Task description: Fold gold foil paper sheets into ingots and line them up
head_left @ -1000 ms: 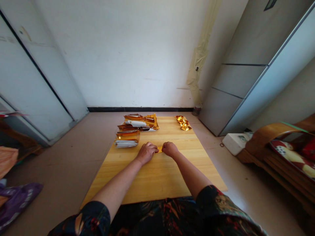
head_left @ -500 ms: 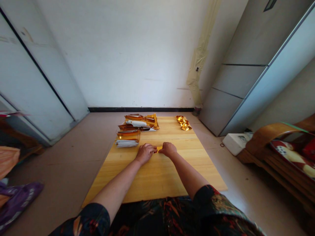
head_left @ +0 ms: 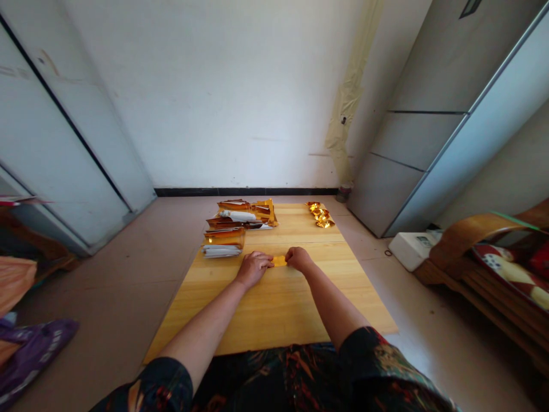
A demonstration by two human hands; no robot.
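A small piece of gold foil paper [head_left: 279,261] lies on the wooden board [head_left: 274,309] between my two hands. My left hand [head_left: 254,268] rests at its left end, fingers together and pressed down on it. At the right end, my right hand [head_left: 299,259] pinches the foil's edge with curled fingers. Ahead and to the left are stacks of gold foil sheets [head_left: 225,236], with white paper edges showing. Several shiny folded gold foil pieces [head_left: 319,216] sit in a cluster near the far right corner of the board.
A white wall [head_left: 240,114] with a black skirting strip stands behind the board. A grey refrigerator [head_left: 412,137] and a white box [head_left: 409,250] are at the right, beside a wooden sofa [head_left: 467,274]. A purple bag [head_left: 40,355] lies on the floor at left.
My right hand has shifted slightly right, so more of the gold foil shows between my hands. My left hand has stayed nearly in place.
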